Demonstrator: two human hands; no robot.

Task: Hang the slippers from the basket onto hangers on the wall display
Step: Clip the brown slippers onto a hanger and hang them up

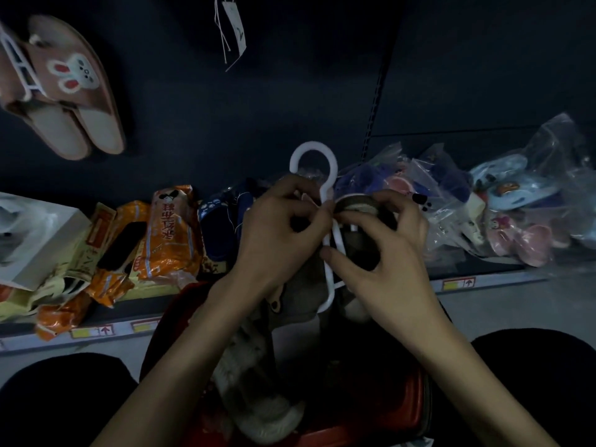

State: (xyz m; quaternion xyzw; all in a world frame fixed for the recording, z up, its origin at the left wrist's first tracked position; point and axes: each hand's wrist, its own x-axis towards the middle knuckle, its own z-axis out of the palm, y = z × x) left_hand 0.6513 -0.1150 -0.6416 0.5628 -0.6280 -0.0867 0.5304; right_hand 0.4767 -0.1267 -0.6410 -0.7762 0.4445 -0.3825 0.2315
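Note:
Both my hands work at a white plastic hanger (314, 162) held upright over the red basket (416, 401). My left hand (280, 227) pinches the hanger's stem just below its round hook. My right hand (383, 250) grips a brown slipper (358, 204) against the hanger's right side. A second brown slipper (300, 298) hangs below my left hand, partly hidden. More pale fuzzy slippers (258, 404) lie in the basket. A pink rabbit-face slipper pair (64, 91) hangs on a white hanger on the dark wall, upper left.
The low shelf (483, 280) holds orange packets (167, 233), a white box (38, 237) and dark blue slippers at left, and clear bags of slippers (516, 201) at right. A paper tag (233, 27) dangles from the wall above. My knees flank the basket.

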